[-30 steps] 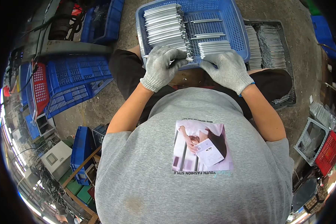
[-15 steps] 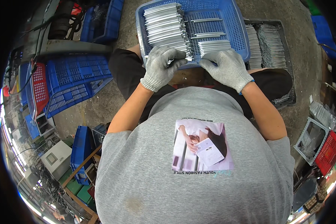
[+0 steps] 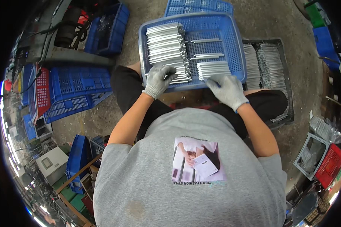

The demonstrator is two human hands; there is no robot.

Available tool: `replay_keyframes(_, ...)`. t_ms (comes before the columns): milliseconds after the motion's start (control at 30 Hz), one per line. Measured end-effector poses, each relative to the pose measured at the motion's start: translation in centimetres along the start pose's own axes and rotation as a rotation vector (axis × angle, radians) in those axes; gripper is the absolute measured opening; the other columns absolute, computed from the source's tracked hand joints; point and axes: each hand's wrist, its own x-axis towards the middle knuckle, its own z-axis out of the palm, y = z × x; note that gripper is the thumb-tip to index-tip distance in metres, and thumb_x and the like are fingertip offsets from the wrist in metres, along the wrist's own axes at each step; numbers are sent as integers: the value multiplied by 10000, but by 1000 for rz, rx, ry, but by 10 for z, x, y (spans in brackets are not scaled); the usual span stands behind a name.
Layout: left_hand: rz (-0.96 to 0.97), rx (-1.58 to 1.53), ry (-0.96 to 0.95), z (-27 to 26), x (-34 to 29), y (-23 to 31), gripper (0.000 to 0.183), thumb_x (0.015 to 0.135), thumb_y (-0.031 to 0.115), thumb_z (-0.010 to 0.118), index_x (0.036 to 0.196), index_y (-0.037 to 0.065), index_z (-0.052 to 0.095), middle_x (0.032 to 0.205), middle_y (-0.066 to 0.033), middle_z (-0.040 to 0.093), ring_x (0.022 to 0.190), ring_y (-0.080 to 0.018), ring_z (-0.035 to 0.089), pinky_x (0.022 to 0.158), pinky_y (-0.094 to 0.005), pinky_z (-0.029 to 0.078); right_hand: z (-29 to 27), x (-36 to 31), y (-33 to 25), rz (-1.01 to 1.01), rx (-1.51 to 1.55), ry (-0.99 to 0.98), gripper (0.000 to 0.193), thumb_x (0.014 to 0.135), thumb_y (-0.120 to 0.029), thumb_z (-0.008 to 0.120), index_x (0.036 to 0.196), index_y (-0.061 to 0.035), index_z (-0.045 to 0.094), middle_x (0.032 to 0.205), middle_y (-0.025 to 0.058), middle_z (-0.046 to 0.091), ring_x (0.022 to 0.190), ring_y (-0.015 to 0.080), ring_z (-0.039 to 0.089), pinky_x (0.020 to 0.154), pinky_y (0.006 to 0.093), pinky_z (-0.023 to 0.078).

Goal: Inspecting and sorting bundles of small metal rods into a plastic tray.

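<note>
Both my hands wear light grey knitted gloves and reach over the near side of a blue perforated basket (image 3: pixel 236 49). My left hand (image 3: pixel 159 80) is at the front of a tall stack of thin silvery metal rods (image 3: pixel 165 43). Its thumb and fingers curl together against the nearest rods; whatever they pinch is hidden. At the near end of a smaller pile of rods (image 3: pixel 213 69), on the basket's right, is my right hand (image 3: pixel 228 90). Its thumb stands apart from the fingers, which lie along the pile's near edge. Behind that pile, a few loose rods (image 3: pixel 207 56) lie crosswise.
A dark tray (image 3: pixel 282 56) packed with similar rods lies on the floor to the right. Beyond the basket is another blue crate (image 3: pixel 201 6). Blue crates (image 3: pixel 77 89) and a red one (image 3: pixel 43 90) stand at the left; a red basket (image 3: pixel 330 166) is at right.
The view has shifted, so the basket appears lower. My left hand has moved left and farther in along the tall stack. My right hand stays by the small pile.
</note>
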Motion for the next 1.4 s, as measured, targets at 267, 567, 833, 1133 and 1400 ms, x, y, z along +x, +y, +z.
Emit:
replay_keyframes(267,55,206,-12,20,5,-23,192,832,157,822,1003,131,738,1065,11,754,954,-230,712,888,-366,533,-23,12,49,108,40,39,338,961,-380,677,1052,-88,822,842,125,797,681,361,711,661,423,553)
replay_keyframes(567,109,218,-92,90,95,29,241,914,233,766,1139,163,714,1282,11,716,1153,-214,692,1030,-397,518,-48,78,93,89,111,259,361,974,-432,651,1070,-129,821,854,145,797,726,377,735,678,440,574)
replay_keyframes(833,-588,117,-544,137,193,30,438,1040,312,613,1441,135,610,1372,-150,691,1254,-321,671,1110,-439,531,-51,99,86,27,225,350,355,961,-407,696,1095,-103,820,913,141,807,736,318,745,666,403,571)
replay_keyframes(1133,-871,-3,-146,145,191,-27,526,1031,419,612,1371,19,642,1303,-204,714,1213,-359,683,1028,-470,552,-66,103,83,-44,299,420,283,945,-331,738,1075,-95,825,846,119,797,681,249,715,625,357,546)
replay_keyframes(1400,-571,39,-487,170,207,-5,625,1005,556,626,1361,43,614,1309,-205,683,1160,-376,688,987,-502,568,-80,105,75,17,316,327,349,977,-278,740,1190,-5,782,1054,152,813,836,218,754,740,311,586)
